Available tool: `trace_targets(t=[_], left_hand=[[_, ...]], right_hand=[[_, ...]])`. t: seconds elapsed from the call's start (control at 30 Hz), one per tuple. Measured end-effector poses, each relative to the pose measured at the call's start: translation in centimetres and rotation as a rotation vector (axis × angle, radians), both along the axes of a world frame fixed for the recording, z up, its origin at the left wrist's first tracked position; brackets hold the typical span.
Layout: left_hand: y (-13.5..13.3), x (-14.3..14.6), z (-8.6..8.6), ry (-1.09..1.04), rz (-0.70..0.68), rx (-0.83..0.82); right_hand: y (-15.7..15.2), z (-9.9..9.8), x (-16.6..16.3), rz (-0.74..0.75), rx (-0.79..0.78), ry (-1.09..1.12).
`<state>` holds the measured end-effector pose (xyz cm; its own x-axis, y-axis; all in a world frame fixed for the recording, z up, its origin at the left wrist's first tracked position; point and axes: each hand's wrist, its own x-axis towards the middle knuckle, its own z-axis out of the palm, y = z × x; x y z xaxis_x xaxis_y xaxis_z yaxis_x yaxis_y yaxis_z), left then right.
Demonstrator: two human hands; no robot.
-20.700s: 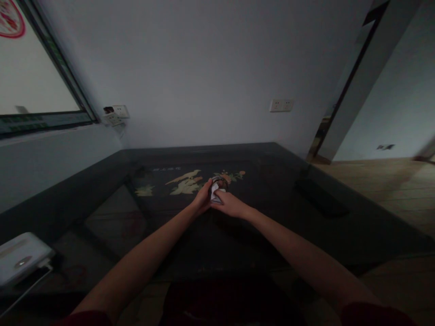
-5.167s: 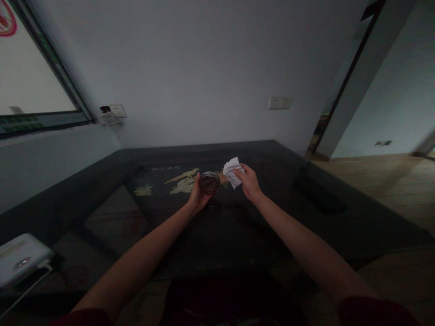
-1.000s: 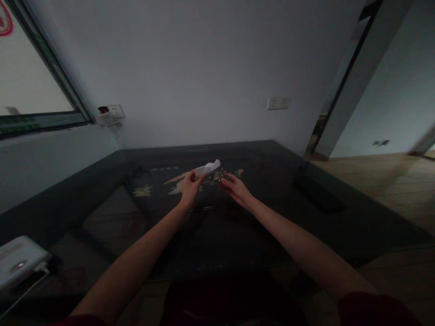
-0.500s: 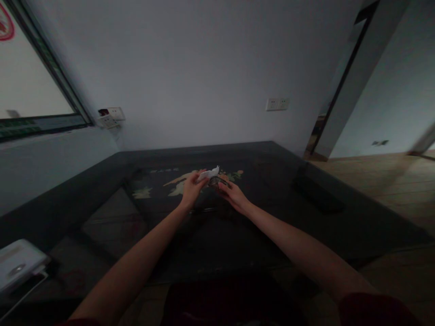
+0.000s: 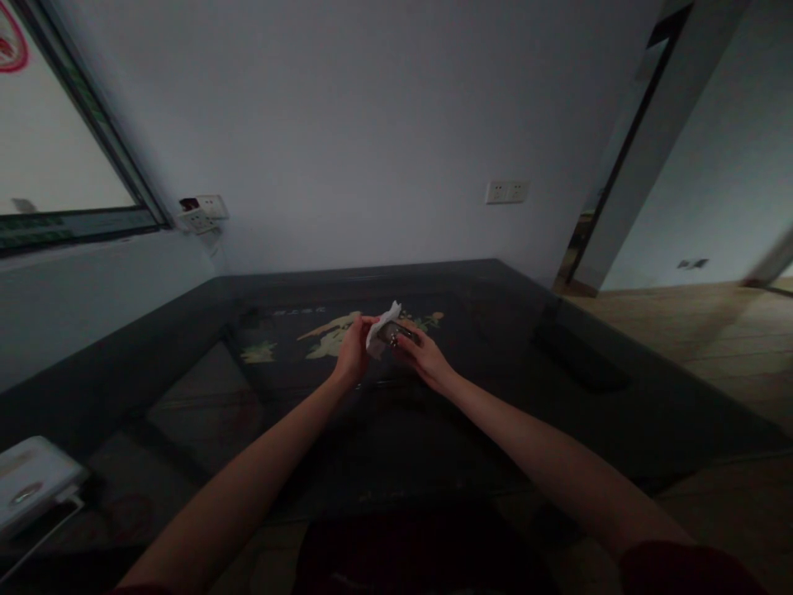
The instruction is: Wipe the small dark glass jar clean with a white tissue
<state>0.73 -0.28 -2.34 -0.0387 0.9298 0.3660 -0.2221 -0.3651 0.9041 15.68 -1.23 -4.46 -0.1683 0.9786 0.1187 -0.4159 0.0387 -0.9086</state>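
Both my hands meet over the middle of the dark tabletop. In my left hand [image 5: 355, 345] is a crumpled white tissue [image 5: 382, 329], its fingers closed round the left edge of it. My right hand [image 5: 424, 351] pinches what looks like a pair of glasses [image 5: 391, 330] with a thin dark frame. The tissue lies against and behind the lens nearest my left hand. Fine detail of the glasses is hard to make out, and part of them is hidden by my right fingers and the tissue.
A glossy dark table [image 5: 434, 446] with a floral print stands against a pale wall [image 5: 372, 149]. At the left edge sits a white device [image 5: 37, 483] with a cable. A dark oblong shape [image 5: 579, 355] lies on the right. Wall sockets [image 5: 506, 192] are behind.
The tissue has come down and round the near lens, covering more of it. My left hand has turned more upright; my right hand has barely moved.
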Motion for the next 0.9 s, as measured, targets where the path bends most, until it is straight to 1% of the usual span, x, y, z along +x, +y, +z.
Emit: trace_targets(t=[0.1, 0.2, 0.3, 0.4, 0.5, 0.6, 0.73, 0.8, 0.9], left_hand=[[0.0, 0.0, -0.4, -0.007, 0.033, -0.007], [-0.1, 0.0, -1.1, 0.067, 0.008, 0.005], [-0.2, 0.2, -1.5, 0.137, 0.003, 0.031], [-0.7, 0.4, -1.6, 0.195, 0.047, 0.064], [-1.4, 0.8, -1.6, 0.222, 0.096, 0.106], [-2.2, 1.1, -1.3, 0.283, 0.159, 0.193], [-3.0, 1.2, -0.8, 0.379, 0.210, 0.315], [-3.0, 1.0, -0.6, 0.376, 0.215, 0.318], [-2.2, 0.5, -0.1, 0.273, 0.210, 0.216]], right_hand=[[-0.4, 0.2, -0.4, -0.027, 0.081, -0.057], [-0.8, 0.7, -0.6, -0.046, 0.160, -0.093], [-1.1, 1.0, -0.6, -0.056, 0.195, -0.116], [-1.2, 1.1, -0.5, -0.062, 0.219, -0.140], [-1.0, 0.9, -0.6, -0.057, 0.225, -0.132], [-1.0, 0.9, -0.8, -0.056, 0.201, -0.107], [-1.3, 1.5, -0.9, -0.046, 0.214, -0.094], [-1.5, 2.0, -0.9, -0.046, 0.214, -0.076], [-1.8, 2.7, -0.8, -0.021, 0.182, -0.047]])
